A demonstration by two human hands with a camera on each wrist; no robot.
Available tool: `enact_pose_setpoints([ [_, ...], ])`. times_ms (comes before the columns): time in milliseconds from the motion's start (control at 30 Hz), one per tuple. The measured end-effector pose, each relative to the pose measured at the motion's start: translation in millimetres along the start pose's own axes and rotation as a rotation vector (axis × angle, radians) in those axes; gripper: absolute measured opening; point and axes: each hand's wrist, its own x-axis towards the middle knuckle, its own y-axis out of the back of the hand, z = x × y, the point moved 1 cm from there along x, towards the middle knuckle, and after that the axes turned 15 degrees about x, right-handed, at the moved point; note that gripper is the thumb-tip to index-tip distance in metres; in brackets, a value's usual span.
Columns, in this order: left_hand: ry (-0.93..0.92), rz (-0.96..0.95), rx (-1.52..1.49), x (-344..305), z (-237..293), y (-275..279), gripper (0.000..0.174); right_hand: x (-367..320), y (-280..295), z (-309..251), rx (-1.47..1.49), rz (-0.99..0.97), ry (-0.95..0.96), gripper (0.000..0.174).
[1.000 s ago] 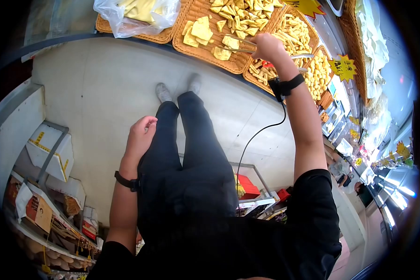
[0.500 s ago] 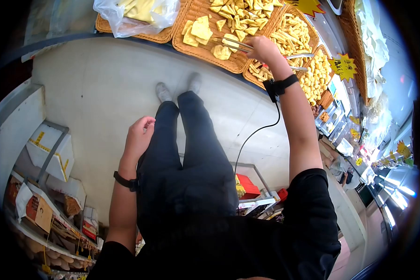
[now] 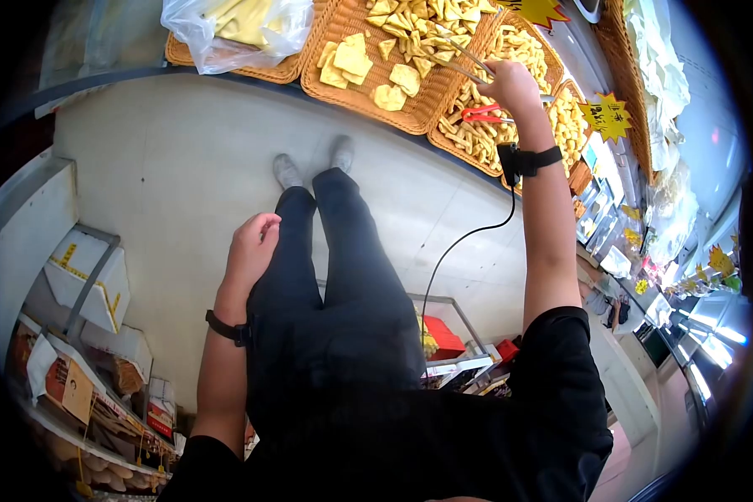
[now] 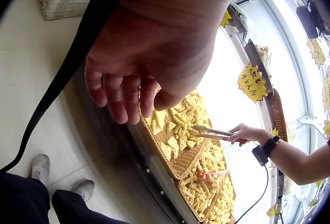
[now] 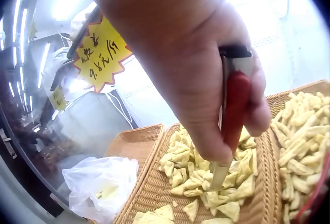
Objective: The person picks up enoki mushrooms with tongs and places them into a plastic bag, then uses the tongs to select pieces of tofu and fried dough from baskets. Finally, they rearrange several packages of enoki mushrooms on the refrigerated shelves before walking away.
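My right hand (image 3: 512, 86) grips metal tongs (image 5: 237, 100) by their red handle, with the thumb along one side. The tong tips reach into a pile of pale yellow triangular tofu-like pieces (image 3: 422, 33) in a wicker tray (image 3: 427, 109). In the right wrist view the tong ends overlap that pile, and what lies between them is partly hidden. Flat square pieces (image 3: 345, 63) lie at the tray's left and near side. My left hand (image 3: 253, 251) hangs beside the left thigh, fingers loosely bent, holding nothing; the left wrist view shows its palm side (image 4: 165, 59).
To the right, more trays hold strip-shaped pieces (image 5: 304, 152), with another red-handled pair of tongs (image 3: 481, 115) lying there. A plastic bag (image 5: 103, 188) sits in the left tray. Yellow price signs (image 3: 607, 117) stand behind. Shelves with boxes (image 3: 92, 276) are at lower left.
My right hand has moved the tongs away from the flat square pieces, back and right to the triangular pile. The second tongs' red handle is now more exposed. The left hand stays put.
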Motion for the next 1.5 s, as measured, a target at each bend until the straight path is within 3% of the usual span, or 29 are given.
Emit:
enact_pose_setpoints([
  [133, -0.018, 0.011, 0.025, 0, 1, 2, 0.016, -35, -2, -28, 0.031, -0.093, -0.002, 0.041],
  [300, -0.003, -0.003, 0.031, 0, -4, -1, 0.016, -50, -42, -45, -0.006, -0.214, 0.131, 0.040],
  [567, -0.017, -0.042, 0.078, -2, -1, -7, 0.018, -24, -73, -75, -0.183, -0.346, 0.226, 0.038],
  [800, 0.009, -0.036, 0.083, -6, -3, -8, 0.018, -23, -48, -85, -0.293, -0.388, 0.231, 0.035],
  [1267, 0.000, -0.021, 0.088, -8, -8, -13, 0.017, -22, -73, -80, -0.398, -0.341, 0.351, 0.020],
  [1500, -0.021, -0.032, 0.079, -5, 4, -14, 0.018, -34, -58, -66, -0.280, -0.311, 0.304, 0.020],
])
